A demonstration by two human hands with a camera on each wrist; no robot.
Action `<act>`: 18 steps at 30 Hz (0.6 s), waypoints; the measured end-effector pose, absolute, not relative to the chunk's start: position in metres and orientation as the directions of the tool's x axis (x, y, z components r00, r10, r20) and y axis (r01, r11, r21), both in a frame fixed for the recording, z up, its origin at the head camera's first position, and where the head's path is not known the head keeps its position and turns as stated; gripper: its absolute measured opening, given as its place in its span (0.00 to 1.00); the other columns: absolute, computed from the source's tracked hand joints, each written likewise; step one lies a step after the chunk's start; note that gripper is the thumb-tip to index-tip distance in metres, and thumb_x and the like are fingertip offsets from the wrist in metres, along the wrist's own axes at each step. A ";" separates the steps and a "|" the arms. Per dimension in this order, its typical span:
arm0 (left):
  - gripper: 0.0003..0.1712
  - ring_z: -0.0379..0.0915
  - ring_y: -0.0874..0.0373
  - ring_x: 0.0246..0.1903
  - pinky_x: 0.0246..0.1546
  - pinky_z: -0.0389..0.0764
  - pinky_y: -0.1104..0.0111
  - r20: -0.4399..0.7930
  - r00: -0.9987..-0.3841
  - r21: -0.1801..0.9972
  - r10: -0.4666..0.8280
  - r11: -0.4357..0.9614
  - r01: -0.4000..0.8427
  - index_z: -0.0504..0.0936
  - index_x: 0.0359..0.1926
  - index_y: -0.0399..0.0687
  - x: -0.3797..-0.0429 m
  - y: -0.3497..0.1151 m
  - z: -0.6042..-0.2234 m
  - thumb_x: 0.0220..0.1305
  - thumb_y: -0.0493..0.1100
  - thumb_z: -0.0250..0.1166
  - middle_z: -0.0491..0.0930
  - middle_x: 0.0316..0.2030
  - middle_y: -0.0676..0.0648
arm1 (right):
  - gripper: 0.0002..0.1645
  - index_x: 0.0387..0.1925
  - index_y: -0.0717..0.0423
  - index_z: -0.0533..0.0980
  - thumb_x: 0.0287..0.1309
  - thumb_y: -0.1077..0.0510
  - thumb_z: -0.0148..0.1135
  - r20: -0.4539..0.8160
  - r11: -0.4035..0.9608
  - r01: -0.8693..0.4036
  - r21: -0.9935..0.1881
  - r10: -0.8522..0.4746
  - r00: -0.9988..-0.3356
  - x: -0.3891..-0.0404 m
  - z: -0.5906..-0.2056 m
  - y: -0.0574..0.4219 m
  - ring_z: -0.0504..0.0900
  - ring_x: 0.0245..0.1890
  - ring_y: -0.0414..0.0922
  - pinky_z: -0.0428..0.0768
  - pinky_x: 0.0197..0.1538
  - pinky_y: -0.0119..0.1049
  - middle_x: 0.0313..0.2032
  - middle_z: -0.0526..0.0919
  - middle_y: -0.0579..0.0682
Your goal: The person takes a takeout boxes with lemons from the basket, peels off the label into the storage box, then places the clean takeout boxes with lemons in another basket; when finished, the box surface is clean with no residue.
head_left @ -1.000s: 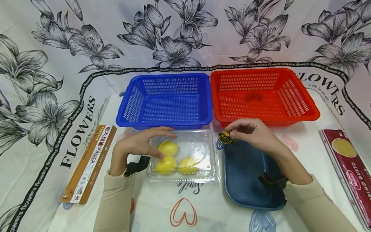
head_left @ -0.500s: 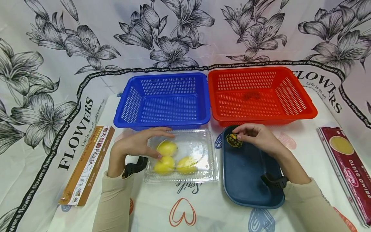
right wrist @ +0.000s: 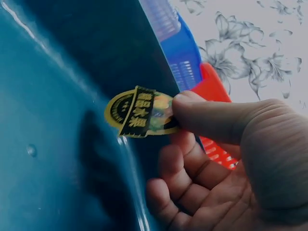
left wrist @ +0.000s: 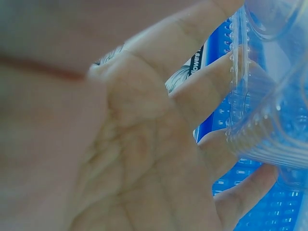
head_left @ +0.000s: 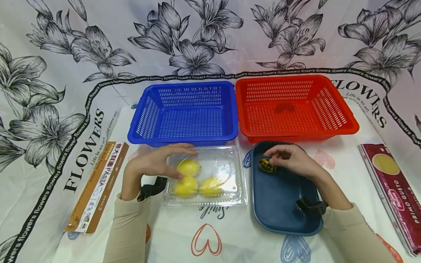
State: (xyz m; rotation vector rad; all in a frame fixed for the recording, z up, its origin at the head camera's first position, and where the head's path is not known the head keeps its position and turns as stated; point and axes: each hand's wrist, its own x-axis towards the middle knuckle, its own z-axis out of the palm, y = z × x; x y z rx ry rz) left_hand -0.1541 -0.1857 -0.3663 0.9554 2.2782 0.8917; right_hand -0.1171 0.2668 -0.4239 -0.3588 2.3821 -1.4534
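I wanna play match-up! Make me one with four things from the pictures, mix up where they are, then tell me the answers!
Things
1. Lemons
2. Blue basket
3. Fruit sticker
4. Red Primo Gusto packet

Places
A. Pinched in the right hand
B. At the far right of the head view
C. Inside the clear plastic container
D. Just behind the clear plastic container

Answers: 1-C, 2-D, 3-A, 4-B

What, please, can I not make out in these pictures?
Label, right wrist view: one end hidden by the thumb; finest print too small.
Box, left wrist view: cut off by right edge.
Left hand, same view: near part blurred.
Red pack, head view: cut off by right edge.
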 end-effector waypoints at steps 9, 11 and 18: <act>0.43 0.51 0.42 0.78 0.74 0.60 0.41 -0.204 -0.624 0.724 0.754 0.546 0.422 0.74 0.70 0.55 -0.155 -0.186 -0.367 0.53 0.43 0.80 0.61 0.77 0.45 | 0.09 0.45 0.57 0.85 0.64 0.63 0.68 -0.106 0.518 -0.135 -0.845 -0.410 -0.906 -0.119 -0.429 0.265 0.81 0.29 0.45 0.78 0.32 0.30 0.32 0.84 0.52; 0.43 0.51 0.43 0.78 0.74 0.60 0.41 -0.204 -0.624 0.725 0.754 0.545 0.421 0.74 0.70 0.55 -0.155 -0.185 -0.366 0.53 0.43 0.80 0.61 0.77 0.45 | 0.09 0.45 0.57 0.85 0.63 0.64 0.68 -0.096 0.534 -0.152 -0.832 -0.409 -0.907 -0.119 -0.429 0.264 0.82 0.29 0.45 0.79 0.33 0.30 0.33 0.85 0.52; 0.43 0.51 0.42 0.78 0.74 0.60 0.40 -0.201 -0.627 0.722 0.753 0.546 0.424 0.75 0.70 0.55 -0.155 -0.185 -0.367 0.52 0.43 0.80 0.61 0.77 0.44 | 0.10 0.44 0.55 0.85 0.60 0.64 0.71 -0.051 0.638 -0.236 -0.733 -0.398 -0.916 -0.117 -0.425 0.262 0.82 0.29 0.40 0.80 0.34 0.29 0.35 0.87 0.48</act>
